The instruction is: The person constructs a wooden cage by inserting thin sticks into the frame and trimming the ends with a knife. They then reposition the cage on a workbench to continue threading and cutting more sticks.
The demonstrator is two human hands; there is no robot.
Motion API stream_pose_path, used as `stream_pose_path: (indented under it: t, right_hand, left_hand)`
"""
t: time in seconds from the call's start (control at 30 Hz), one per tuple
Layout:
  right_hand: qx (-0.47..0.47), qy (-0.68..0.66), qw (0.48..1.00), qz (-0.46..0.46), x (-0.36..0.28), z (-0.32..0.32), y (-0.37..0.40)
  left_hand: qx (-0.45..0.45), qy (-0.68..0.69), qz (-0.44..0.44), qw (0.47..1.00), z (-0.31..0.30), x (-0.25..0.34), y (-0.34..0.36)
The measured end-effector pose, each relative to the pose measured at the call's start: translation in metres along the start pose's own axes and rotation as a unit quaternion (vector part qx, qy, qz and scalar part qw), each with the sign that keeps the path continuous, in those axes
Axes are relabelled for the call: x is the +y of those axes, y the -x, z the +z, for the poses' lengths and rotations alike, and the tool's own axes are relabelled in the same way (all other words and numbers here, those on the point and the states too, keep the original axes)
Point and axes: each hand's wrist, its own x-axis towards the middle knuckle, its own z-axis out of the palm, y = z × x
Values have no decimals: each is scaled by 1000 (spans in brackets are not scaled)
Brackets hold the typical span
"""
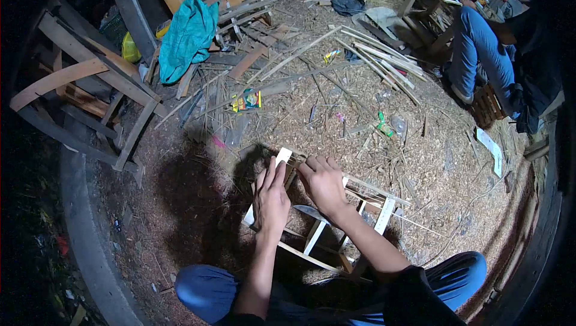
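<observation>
A small frame of pale wooden slats (381,221) lies tilted in front of my knees. My left hand (273,203) grips the slat (283,157) at its left end, fingers lying along the wood. Beside it, my right hand (324,185) is closed, knuckles up, over the frame's far side. I cannot tell what its curled fingers hold. A curved metal blade (310,212) shows just below the right hand, partly hidden by the wrist. Thin crosspieces (315,237) run between the frame's long sides.
Wood shavings and offcuts cover the ground. Long strips (384,62) lie ahead on the right, near a seated person (486,50). Curved wooden parts (66,80) lean at left, beside a teal sack (191,41). A snack wrapper (247,100) lies beyond my hands.
</observation>
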Motion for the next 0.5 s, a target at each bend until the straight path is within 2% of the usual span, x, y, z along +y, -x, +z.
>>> stream_pose_path:
  t: [0.23,0.5]
  right_hand:
    - [-22,0,1000,8,-1,1,3]
    - [-22,-5,1000,2,0,0,3]
  left_hand:
    - [-7,-57,15,998,-2,6,0]
    - [-24,-46,8,999,-4,7,1]
